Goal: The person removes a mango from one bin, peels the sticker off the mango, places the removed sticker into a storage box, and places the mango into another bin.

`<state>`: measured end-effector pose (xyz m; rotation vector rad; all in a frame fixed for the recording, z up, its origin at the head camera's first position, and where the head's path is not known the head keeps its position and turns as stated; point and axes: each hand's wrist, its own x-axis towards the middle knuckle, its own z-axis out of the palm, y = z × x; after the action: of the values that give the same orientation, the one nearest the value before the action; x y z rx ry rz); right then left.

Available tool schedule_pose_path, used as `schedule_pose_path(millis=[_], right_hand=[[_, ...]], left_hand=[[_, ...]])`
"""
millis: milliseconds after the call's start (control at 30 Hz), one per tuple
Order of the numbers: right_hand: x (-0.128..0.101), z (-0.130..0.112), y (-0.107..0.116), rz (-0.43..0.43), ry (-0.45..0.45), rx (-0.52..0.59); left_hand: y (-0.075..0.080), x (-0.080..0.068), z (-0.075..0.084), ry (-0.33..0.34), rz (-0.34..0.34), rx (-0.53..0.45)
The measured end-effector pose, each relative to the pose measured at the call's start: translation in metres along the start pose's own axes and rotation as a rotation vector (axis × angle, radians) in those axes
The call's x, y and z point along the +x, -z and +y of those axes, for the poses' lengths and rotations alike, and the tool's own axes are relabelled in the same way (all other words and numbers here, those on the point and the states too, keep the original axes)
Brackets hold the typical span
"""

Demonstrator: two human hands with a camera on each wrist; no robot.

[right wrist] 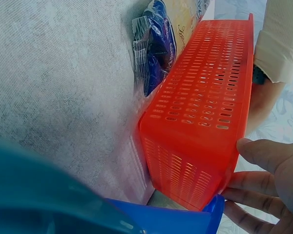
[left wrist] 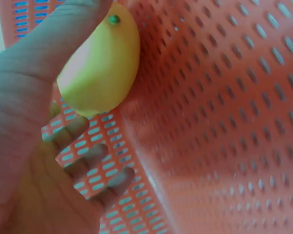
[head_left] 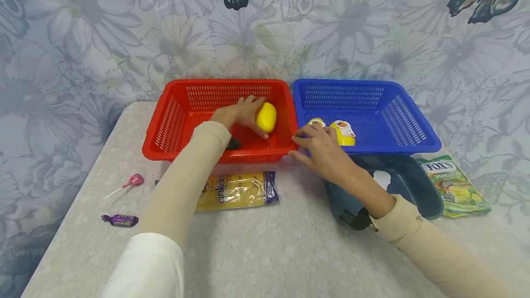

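Note:
Inside the red basket, my left hand reaches around a smooth yellow mango-like fruit by the right wall. In the left wrist view, the thumb crosses beside the fruit, which has a green stem nub, while the other fingers are spread apart. My right hand holds the front right corner of the red basket where it meets the blue basket. The right wrist view has its thumb on the red rim and the other fingers around the corner.
Two yellow labelled pieces lie in the blue basket. A dark teal tub stands under my right forearm, with a green FOX'S bag beside it. A yellow pasta packet, a lollipop and a purple wrapped candy lie in front.

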<state>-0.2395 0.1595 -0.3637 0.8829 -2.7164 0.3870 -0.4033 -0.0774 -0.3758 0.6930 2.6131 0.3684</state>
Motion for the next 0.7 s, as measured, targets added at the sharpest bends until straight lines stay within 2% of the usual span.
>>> schedule_pose_path(millis=[200, 400, 467, 633, 700], right_hand=[[0.000, -0.001, 0.000, -0.011, -0.008, -0.006], [0.001, 0.001, 0.001, 0.000, -0.006, 0.005], [0.000, 0.001, 0.001, 0.000, -0.008, 0.008], [0.000, 0.000, 0.000, -0.008, -0.011, 0.018], [0.001, -0.001, 0.000, -0.008, -0.009, 0.019]], left_hand=[[0.008, -0.007, -0.001, 0.002, -0.001, 0.000], [0.025, -0.021, -0.001, 0.031, 0.011, -0.049], [0.029, -0.026, -0.002, 0.017, 0.061, -0.065], [0.036, -0.042, 0.000, -0.051, 0.246, -0.104], [0.038, -0.050, 0.001, -0.081, 0.301, -0.119]])
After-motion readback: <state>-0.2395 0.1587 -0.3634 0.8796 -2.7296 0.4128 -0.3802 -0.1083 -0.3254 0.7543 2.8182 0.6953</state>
